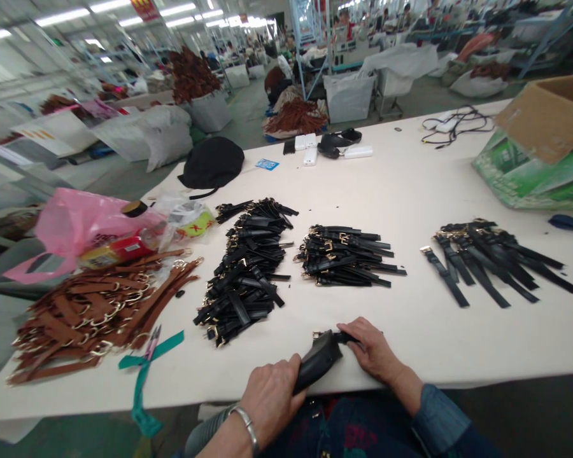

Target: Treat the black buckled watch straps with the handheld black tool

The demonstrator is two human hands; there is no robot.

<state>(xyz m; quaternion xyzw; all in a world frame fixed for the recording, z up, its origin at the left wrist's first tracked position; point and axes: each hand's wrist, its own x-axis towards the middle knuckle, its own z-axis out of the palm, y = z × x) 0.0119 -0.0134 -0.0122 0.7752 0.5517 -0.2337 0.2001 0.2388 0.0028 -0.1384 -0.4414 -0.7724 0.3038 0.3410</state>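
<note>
My left hand (271, 389) is wrapped round a smooth black hand-held tool (318, 361) whose wide end points away from me. What kind of tool it is, I cannot tell. A grey ribbed hose (209, 434) shows below my left wrist. Just right of the tool, my right hand (373, 348) pinches a short black buckle strap (342, 337). The strap's gold buckle peeks out beyond the tool's end, and its middle is partly hidden. Ahead lie black buckle straps in a long pile (248, 267), a middle pile (346, 254) and a looser right pile (491, 257).
Brown straps with metal rings (90, 312), scissors (153, 343) with teal ribbon and a pink bag (76, 232) occupy the left. Toward the back are a black cap (214, 162), white devices (310, 156) and cables (458, 124). A green carton (535, 168) stands right.
</note>
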